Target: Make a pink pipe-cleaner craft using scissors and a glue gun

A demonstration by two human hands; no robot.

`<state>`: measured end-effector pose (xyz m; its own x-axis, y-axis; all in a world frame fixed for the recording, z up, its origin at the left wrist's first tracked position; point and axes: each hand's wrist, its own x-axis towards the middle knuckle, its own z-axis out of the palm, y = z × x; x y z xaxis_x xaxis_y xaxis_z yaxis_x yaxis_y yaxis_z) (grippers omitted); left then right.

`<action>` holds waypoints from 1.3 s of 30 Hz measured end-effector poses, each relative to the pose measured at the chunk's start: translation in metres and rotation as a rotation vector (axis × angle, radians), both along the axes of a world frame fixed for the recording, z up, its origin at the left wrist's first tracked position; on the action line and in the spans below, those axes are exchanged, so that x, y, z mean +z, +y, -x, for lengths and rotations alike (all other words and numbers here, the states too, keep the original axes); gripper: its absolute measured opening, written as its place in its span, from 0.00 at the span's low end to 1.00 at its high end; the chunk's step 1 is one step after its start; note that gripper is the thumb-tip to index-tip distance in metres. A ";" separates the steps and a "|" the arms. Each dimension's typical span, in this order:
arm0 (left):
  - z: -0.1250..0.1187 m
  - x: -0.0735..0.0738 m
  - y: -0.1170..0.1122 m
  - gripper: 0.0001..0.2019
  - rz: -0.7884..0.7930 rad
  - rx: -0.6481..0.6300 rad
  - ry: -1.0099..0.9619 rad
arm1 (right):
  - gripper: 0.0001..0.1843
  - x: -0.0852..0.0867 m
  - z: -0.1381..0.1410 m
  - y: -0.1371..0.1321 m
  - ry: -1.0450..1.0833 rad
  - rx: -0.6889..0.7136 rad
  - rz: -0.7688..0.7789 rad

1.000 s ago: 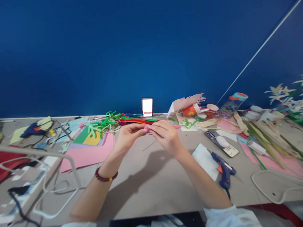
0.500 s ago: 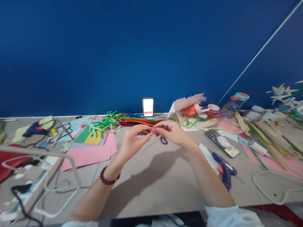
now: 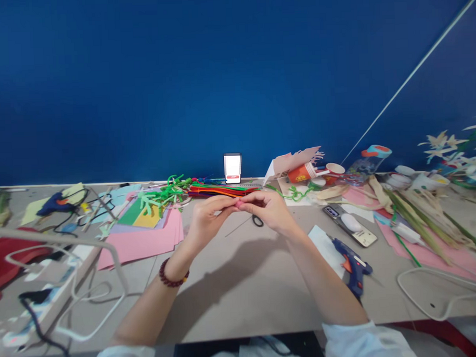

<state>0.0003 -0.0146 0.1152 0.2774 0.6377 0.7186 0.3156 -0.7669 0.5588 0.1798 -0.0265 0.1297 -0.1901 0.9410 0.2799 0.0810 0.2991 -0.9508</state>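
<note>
My left hand (image 3: 210,219) and my right hand (image 3: 268,211) meet above the table's middle. Their fingertips pinch a small pink piece (image 3: 239,204), probably fuzzy craft stem, and most of it is hidden by my fingers. A black scissor handle loop (image 3: 257,220) lies just below my right hand, with the rest of the scissors hidden. A thin grey stick (image 3: 236,228) lies on the table below my hands. Behind them is a bundle of multicoloured pipe cleaners (image 3: 218,190). A dark red bead bracelet (image 3: 173,273) circles my left wrist.
Stacked coloured paper (image 3: 141,244) and green pipe-cleaner shapes (image 3: 160,197) lie left. A blue glue gun (image 3: 352,267) and phone (image 3: 349,224) lie right, near pale leaves (image 3: 415,227). White cables (image 3: 437,294) and a red-orange paper cup (image 3: 300,172) are nearby.
Since the oldest frame my hands have risen slightly, uncovering the black scissor handle. The pink piece shows more between my fingertips. Over the last half second they have barely moved.
</note>
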 end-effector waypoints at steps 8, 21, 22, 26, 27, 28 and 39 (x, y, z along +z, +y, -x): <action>-0.003 -0.002 0.006 0.07 0.316 -0.081 -0.288 | 0.07 0.002 0.005 -0.008 -0.176 -0.123 -0.299; -0.004 -0.004 0.010 0.12 0.510 -0.073 -0.384 | 0.09 -0.010 0.012 -0.004 -0.466 -0.191 -0.683; -0.004 -0.005 0.010 0.13 0.531 -0.073 -0.389 | 0.09 -0.011 0.013 -0.004 -0.476 -0.197 -0.695; -0.005 -0.005 0.009 0.13 0.531 -0.068 -0.386 | 0.10 -0.015 0.015 -0.002 -0.485 -0.230 -0.685; -0.005 -0.004 0.008 0.12 0.502 -0.061 -0.374 | 0.09 -0.016 0.015 -0.001 -0.482 -0.250 -0.657; -0.006 -0.003 0.006 0.10 0.465 -0.051 -0.356 | 0.09 -0.016 0.014 -0.001 -0.477 -0.272 -0.616; -0.004 -0.001 -0.002 0.16 0.333 0.002 -0.246 | 0.10 -0.001 0.002 -0.005 -0.289 -0.104 -0.309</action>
<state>0.0045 -0.0169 0.1145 0.1218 0.8471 0.5173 0.1425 -0.5308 0.8355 0.1779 -0.0312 0.1283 -0.2101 0.8398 0.5007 0.3754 0.5421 -0.7518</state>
